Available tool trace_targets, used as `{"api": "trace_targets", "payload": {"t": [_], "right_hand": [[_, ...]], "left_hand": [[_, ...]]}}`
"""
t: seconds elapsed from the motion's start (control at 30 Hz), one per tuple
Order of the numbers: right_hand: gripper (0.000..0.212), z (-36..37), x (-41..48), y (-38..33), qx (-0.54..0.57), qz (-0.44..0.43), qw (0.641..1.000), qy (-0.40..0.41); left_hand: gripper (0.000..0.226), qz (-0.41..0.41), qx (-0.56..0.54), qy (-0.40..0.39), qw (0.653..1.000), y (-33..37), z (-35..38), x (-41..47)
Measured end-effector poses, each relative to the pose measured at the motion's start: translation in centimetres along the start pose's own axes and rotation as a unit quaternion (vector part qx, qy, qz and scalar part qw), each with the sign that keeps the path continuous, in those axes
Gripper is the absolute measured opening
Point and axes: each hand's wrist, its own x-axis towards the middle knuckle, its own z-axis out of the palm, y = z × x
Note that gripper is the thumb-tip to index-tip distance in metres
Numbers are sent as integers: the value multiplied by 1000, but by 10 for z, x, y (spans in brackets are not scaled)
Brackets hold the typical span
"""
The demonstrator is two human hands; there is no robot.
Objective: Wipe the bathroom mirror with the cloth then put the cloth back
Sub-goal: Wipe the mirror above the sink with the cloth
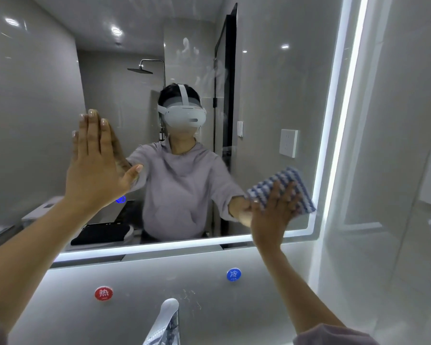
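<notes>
A: Right hand (271, 210) is up on the mirror (271, 100), fingers spread flat, pressing the blue-and-white checked cloth (284, 188) against the glass. The cloth is pinned under the palm and fingers rather than gripped, and it sticks out above and to the outer side of the fingertips.

B: And where on the glass is that?

A: Low in the right corner, with the lit strip (339, 120) just beyond the cloth's outer edge and the bottom strip just under the wrist.

B: What about the other hand?

A: Left hand (95, 165) is wide open, fingers together and pointing up, thumb out to the side, flat against the mirror with nothing in it. It's well apart from the cloth hand, across the glass.

B: Anything below the hands?

A: Under the left wrist, a red hot-water sticker (103, 293); under the right forearm, a blue cold-water sticker (233, 274); between them, lower down, the tap (166, 319).
</notes>
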Motion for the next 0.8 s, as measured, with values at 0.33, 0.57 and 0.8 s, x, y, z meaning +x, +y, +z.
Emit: {"api": "trace_targets", "payload": {"t": [0.33,0.57,0.8], "right_hand": [[66,15,-13,-42,-40,-234,971,-20],[68,7,13,-9,-55,-204,977,14],[64,-22,52,21,-66,-93,993,19]], "left_hand": [[103,3,-9,-2,1000,-4,2,1],[102,6,-8,3,1000,-7,4,0],[102,16,-13,12,1000,-10,9,1]]}}
